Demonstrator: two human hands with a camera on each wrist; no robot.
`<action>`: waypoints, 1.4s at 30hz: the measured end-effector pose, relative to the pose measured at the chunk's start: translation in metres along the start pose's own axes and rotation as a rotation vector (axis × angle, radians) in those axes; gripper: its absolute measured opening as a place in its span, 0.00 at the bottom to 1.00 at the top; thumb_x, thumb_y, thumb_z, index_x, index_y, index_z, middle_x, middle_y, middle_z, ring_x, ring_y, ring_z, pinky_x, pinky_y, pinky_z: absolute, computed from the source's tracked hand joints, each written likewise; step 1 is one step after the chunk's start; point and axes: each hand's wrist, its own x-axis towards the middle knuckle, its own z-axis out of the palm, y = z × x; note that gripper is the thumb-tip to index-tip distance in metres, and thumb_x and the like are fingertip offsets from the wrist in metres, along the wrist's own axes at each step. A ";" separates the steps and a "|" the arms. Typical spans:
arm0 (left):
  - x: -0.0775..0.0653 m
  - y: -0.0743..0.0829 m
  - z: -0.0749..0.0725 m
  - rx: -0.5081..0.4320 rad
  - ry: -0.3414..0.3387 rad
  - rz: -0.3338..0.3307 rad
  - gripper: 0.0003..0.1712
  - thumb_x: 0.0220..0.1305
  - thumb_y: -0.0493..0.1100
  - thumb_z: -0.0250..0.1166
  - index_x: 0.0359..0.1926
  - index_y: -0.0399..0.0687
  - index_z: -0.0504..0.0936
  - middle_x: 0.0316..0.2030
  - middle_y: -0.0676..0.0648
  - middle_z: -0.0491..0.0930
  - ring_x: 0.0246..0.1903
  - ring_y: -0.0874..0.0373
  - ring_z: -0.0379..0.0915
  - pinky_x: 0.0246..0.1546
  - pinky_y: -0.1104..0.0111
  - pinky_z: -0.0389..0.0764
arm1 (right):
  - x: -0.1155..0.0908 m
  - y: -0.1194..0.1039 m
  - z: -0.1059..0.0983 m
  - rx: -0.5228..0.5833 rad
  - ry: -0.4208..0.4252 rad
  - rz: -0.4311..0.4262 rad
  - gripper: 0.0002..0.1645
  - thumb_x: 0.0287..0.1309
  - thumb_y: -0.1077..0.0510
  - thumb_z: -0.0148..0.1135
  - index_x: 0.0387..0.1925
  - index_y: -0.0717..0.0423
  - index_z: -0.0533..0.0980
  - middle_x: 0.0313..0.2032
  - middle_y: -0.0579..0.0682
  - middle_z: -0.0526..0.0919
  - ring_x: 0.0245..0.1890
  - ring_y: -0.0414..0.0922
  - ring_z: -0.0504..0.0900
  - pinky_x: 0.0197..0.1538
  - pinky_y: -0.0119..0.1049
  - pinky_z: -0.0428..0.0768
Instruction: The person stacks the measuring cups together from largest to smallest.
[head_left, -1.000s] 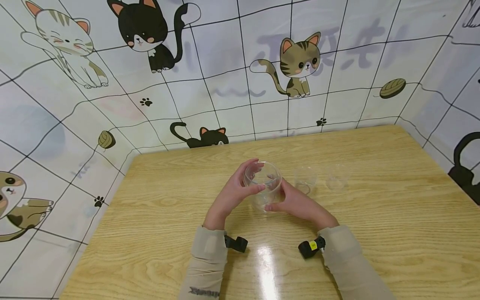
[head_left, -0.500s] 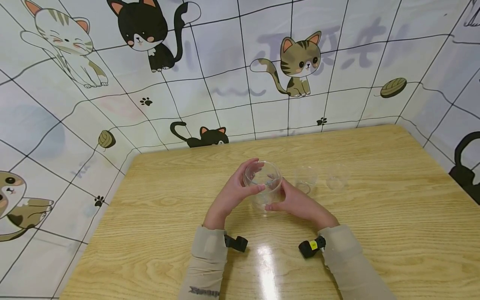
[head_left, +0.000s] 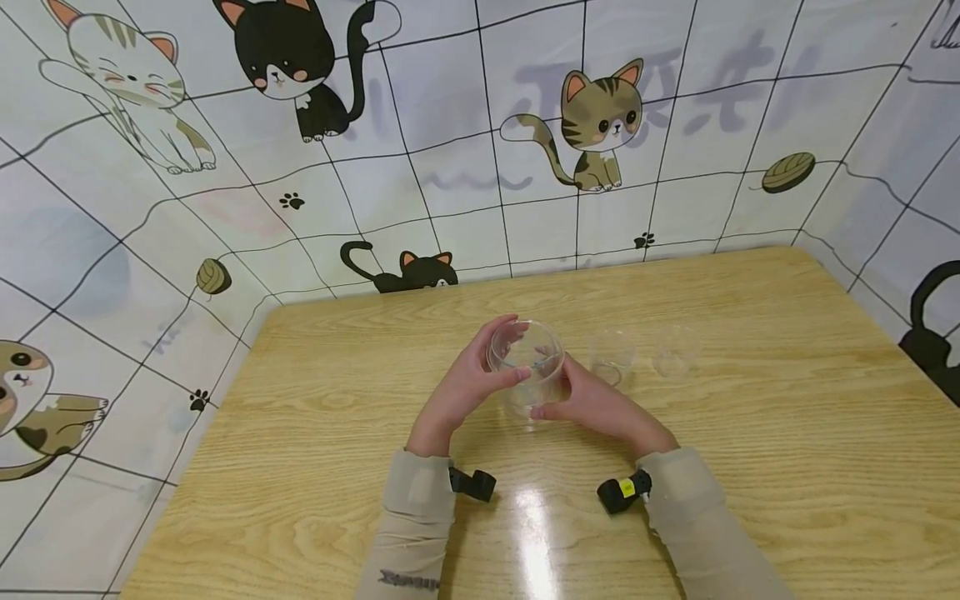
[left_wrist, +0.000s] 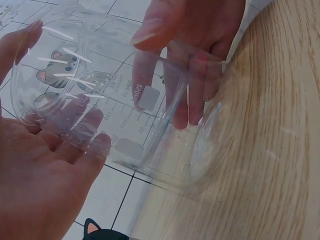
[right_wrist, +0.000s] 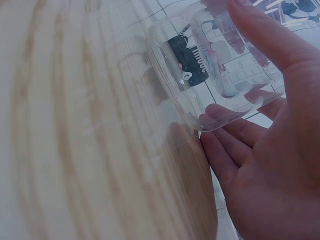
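Observation:
Between the two hands stand two nested clear glass beakers. The inner beaker (left_wrist: pixel 120 107) carries a white printed scale; the larger outer beaker (right_wrist: pixel 165 62) surrounds its lower part. My left hand (head_left: pixel 474 375) grips the upper part of the glass, thumb on the near side and fingers round the far side. Lower down, on the right, my right hand (head_left: pixel 596 404) holds the outer beaker, its thumb near the base. In the right wrist view, the inner beaker's bottom shows inside, apart from the outer base. Both beakers look upright in the head view.
Two smaller clear glass vessels, a nearer one (head_left: pixel 611 357) and a farther one (head_left: pixel 675 354), stand right of the hands on the wooden table (head_left: pixel 300 433). A cat-print wall covering (head_left: pixel 465 158) rises behind the table's far edge.

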 end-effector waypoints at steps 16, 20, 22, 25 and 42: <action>0.002 -0.003 0.001 -0.017 -0.008 0.014 0.38 0.54 0.39 0.63 0.64 0.55 0.55 0.62 0.44 0.60 0.62 0.55 0.53 0.60 0.55 0.53 | -0.003 -0.004 -0.002 0.017 -0.011 -0.009 0.57 0.42 0.40 0.67 0.66 0.33 0.41 0.66 0.48 0.52 0.64 0.49 0.53 0.60 0.51 0.56; 0.002 -0.002 0.001 -0.010 -0.007 0.008 0.38 0.54 0.38 0.63 0.64 0.54 0.56 0.61 0.44 0.61 0.62 0.56 0.53 0.61 0.56 0.52 | -0.003 -0.004 -0.003 0.031 -0.019 -0.014 0.57 0.42 0.41 0.67 0.67 0.33 0.40 0.66 0.48 0.51 0.64 0.50 0.53 0.60 0.51 0.57; 0.001 -0.001 0.001 -0.005 -0.001 0.006 0.38 0.54 0.38 0.63 0.64 0.54 0.56 0.61 0.44 0.61 0.62 0.56 0.53 0.61 0.56 0.52 | -0.001 -0.001 -0.001 0.024 -0.016 -0.013 0.58 0.42 0.40 0.67 0.66 0.32 0.39 0.66 0.48 0.51 0.64 0.49 0.53 0.60 0.51 0.57; 0.000 0.000 0.000 0.005 0.004 0.005 0.38 0.54 0.39 0.64 0.64 0.54 0.56 0.61 0.45 0.62 0.62 0.57 0.54 0.61 0.57 0.52 | 0.000 -0.002 -0.001 0.018 -0.015 -0.008 0.59 0.41 0.40 0.67 0.67 0.33 0.39 0.65 0.48 0.52 0.63 0.50 0.55 0.60 0.51 0.58; 0.001 -0.002 -0.001 0.018 0.010 -0.003 0.38 0.54 0.40 0.64 0.64 0.55 0.56 0.61 0.45 0.63 0.61 0.59 0.54 0.61 0.61 0.53 | 0.001 0.000 -0.001 0.041 -0.016 -0.029 0.56 0.41 0.41 0.68 0.66 0.31 0.42 0.65 0.47 0.53 0.63 0.49 0.56 0.59 0.51 0.59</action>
